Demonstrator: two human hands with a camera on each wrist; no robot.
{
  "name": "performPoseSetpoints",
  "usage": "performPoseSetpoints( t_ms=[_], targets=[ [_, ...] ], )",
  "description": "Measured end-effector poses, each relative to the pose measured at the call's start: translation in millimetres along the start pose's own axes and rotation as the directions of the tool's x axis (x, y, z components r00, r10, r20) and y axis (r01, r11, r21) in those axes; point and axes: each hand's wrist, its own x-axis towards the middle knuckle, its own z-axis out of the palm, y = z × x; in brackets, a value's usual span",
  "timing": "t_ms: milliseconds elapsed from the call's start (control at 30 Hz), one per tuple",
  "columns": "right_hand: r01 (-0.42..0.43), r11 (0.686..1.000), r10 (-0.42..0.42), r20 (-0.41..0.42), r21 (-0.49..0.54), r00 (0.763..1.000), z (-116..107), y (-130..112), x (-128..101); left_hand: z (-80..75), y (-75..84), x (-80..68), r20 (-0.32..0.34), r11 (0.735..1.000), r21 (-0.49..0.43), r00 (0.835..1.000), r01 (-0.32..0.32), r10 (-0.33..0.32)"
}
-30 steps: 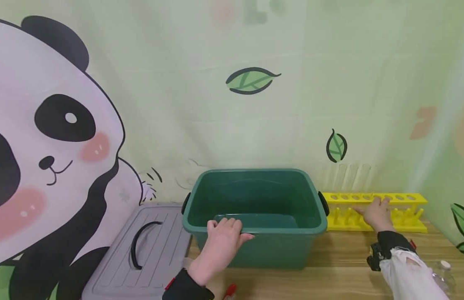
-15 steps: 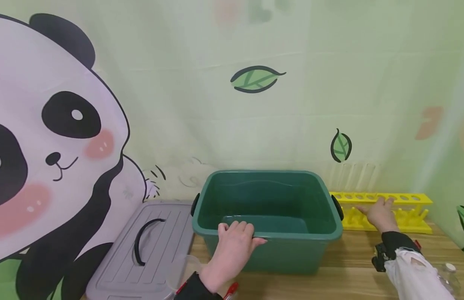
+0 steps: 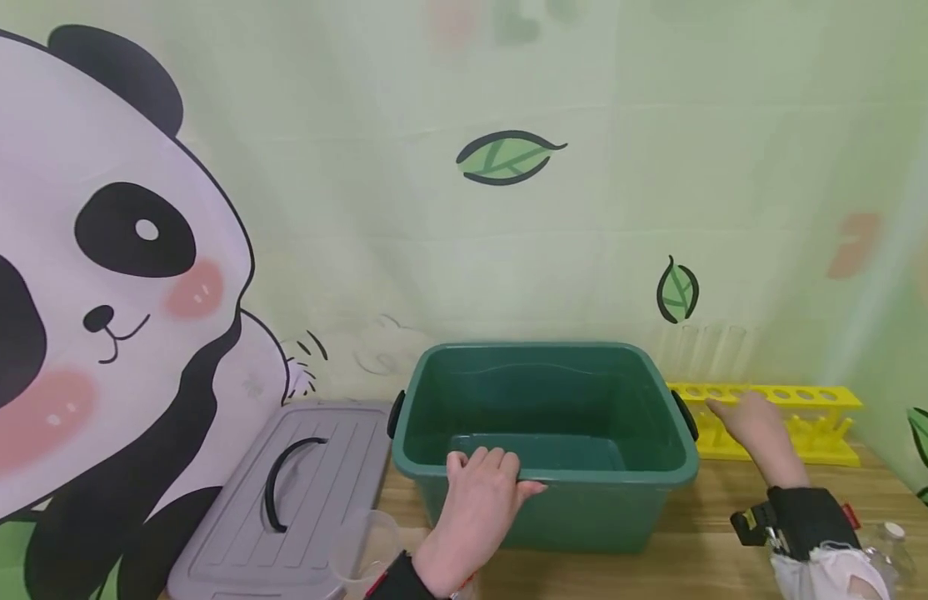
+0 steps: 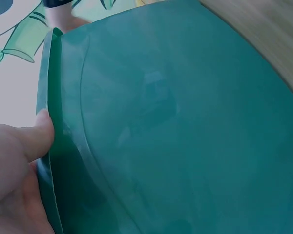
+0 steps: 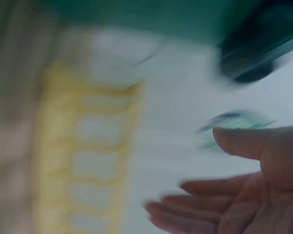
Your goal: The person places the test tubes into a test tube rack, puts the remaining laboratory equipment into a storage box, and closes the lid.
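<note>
In the head view, my left hand [image 3: 479, 504] grips the near rim of a dark green plastic bin [image 3: 584, 517], its fingers curled over the edge. The left wrist view has the bin's wall [image 4: 176, 122] filling most of the frame, with the thumb against the rim. To the right, my right hand [image 3: 760, 429] hovers at a yellow test tube rack [image 3: 824, 457]. The right wrist view is blurred, but this hand [image 5: 254, 190] shows extended fingers holding nothing, apart from the rack [image 5: 51, 146]. Clear test tubes [image 3: 711, 354] stand upright in the rack's left part.
A grey lid [image 3: 321, 500] with a black handle lies left of the bin. Close to the left wrist is a clear cup [image 3: 366, 542]. A clear bottle [image 3: 891, 550] stands by the right sleeve. Behind, a panda-printed cloth [image 3: 584, 208] hangs.
The bin and my left hand have shifted right, bringing the bin nearer the rack. My right hand has come off the rack's top, its fingers no longer resting there.
</note>
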Motion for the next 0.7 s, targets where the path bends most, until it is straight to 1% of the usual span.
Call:
performPoseSetpoints(
  t_ms=[100, 167, 267, 333, 367, 400, 433, 467, 533, 567, 600, 633, 667, 700],
  targets=[
    [0.093, 0.995, -0.089, 0.100, -0.042, 0.991, -10.9, -27.3, -12.5, -1.1, 3.4, 0.4, 0.016, 1.000, -0.004, 1.000, 0.008, -0.008],
    [0.155, 0.987, -0.149, 0.145, -0.032, 0.978, -14.2, -40.9, -20.0, -1.5, 5.8, 0.4, 0.027, 1.000, -0.006, 1.000, 0.009, -0.009],
    [0.190, 0.982, -0.184, 0.186, -0.016, 0.965, -14.4, -51.8, -28.8, -1.7, 8.4, -0.6, 0.037, 1.000, -0.009, 0.999, 0.015, -0.014],
    [0.205, 0.978, -0.197, 0.195, -0.023, 0.961, -11.5, -53.5, -33.4, -2.7, 9.2, -1.2, 0.069, 1.000, -0.026, 0.998, 0.015, -0.013],
    [0.208, 0.978, -0.199, 0.195, -0.028, 0.960, -9.9, -53.2, -35.5, -3.8, 9.0, -1.4, 0.098, 0.999, -0.049, 0.995, 0.016, -0.011],
    [0.213, 0.976, -0.203, 0.189, -0.033, 0.961, -8.2, -52.4, -37.4, -5.8, 8.5, -1.5, 0.143, 0.995, -0.093, 0.990, 0.026, -0.012],
    [0.221, 0.975, -0.211, 0.181, -0.039, 0.961, -6.6, -51.4, -38.9, -8.3, 7.2, -1.1, 0.195, 0.985, -0.168, 0.981, 0.050, -0.016],
    [0.225, 0.974, -0.216, 0.174, -0.035, 0.961, -4.8, -50.3, -40.2, -11.0, 5.4, -0.4, 0.234, 0.964, -0.250, 0.972, 0.084, -0.024],
    [0.220, 0.975, -0.215, 0.164, -0.016, 0.963, -2.4, -48.9, -42.4, -17.4, -0.2, 1.3, 0.274, 0.909, -0.385, 0.960, 0.162, -0.056],
    [0.216, 0.976, -0.212, 0.160, -0.011, 0.964, -2.1, -48.6, -43.3, -20.8, -3.9, 2.3, 0.271, 0.880, -0.434, 0.959, 0.195, -0.079],
    [0.215, 0.977, -0.211, 0.154, -0.006, 0.965, -2.1, -48.4, -43.8, -23.7, -7.9, 3.1, 0.254, 0.858, -0.466, 0.962, 0.216, -0.105],
    [0.209, 0.978, -0.207, 0.153, 0.001, 0.966, -2.2, -48.5, -44.3, -25.9, -12.1, 3.9, 0.218, 0.849, -0.479, 0.967, 0.223, -0.131],
    [0.203, 0.979, -0.201, 0.152, 0.007, 0.968, -2.5, -48.5, -44.8, -27.6, -16.3, 4.2, 0.172, 0.859, -0.463, 0.973, 0.218, -0.155],
    [0.197, 0.980, -0.196, 0.153, 0.013, 0.969, -3.1, -48.6, -45.4, -28.7, -20.6, 4.0, 0.133, 0.875, -0.433, 0.975, 0.217, -0.176]
  ],
)
